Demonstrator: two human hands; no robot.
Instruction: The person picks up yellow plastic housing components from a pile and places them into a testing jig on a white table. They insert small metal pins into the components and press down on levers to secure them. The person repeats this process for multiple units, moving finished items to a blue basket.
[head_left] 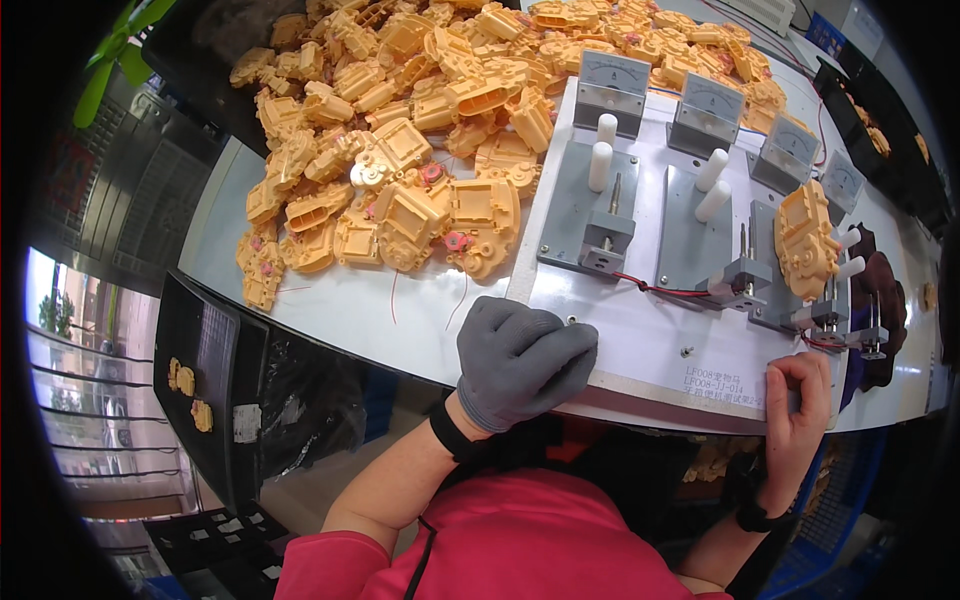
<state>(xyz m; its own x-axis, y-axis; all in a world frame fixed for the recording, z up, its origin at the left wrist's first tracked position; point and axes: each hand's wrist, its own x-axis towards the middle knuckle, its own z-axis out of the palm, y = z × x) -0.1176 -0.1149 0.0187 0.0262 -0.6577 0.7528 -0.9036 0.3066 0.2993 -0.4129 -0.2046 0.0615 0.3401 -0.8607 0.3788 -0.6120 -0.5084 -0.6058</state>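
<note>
My left hand (525, 362), in a grey glove, is closed in a loose fist at the front left edge of a white test board (625, 345). No object shows in it. My bare right hand (797, 405) rests at the board's front right edge, fingers curled in, with nothing visible in them. Just beyond it, a yellow plastic gearbox housing (806, 240) is mounted on a grey fixture at the right. Two more grey fixtures, the left one (572, 215) and the middle one (682, 235), stand without housings, each with white pegs and a metal block.
A big heap of yellow gearbox housings (400, 100) covers the table's far left and back. Several meters, such as this analog gauge (612, 85), line the board's back. Red wires (665, 289) link the fixtures. A black bin (215, 380) with a few housings stands at left.
</note>
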